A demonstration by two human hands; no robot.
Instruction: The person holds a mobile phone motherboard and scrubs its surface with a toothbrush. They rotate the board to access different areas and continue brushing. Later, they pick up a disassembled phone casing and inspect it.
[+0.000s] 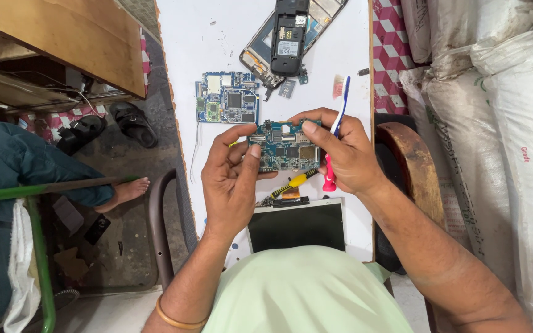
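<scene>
Both hands hold a blue circuit board (pixel 285 151) above a white table (pixel 186 74). My left hand (pixel 232 179) grips the board's left edge with thumb and fingers. My right hand (pixel 340 154) pinches its right edge and also carries a toothbrush (pixel 339 111) with a pink and blue handle and bristles pointing away. A second blue circuit board (pixel 227 97) lies flat on the table just beyond my left hand.
A black phone (pixel 289 34) rests on an open phone frame (pixel 260 52) at the far edge. A yellow-handled screwdriver (pixel 291 184) and a dark screen panel (pixel 296 225) lie near me. White sacks (pixel 513 123) stand right. A person's foot (pixel 124 191) and sandals (pixel 134 123) are left.
</scene>
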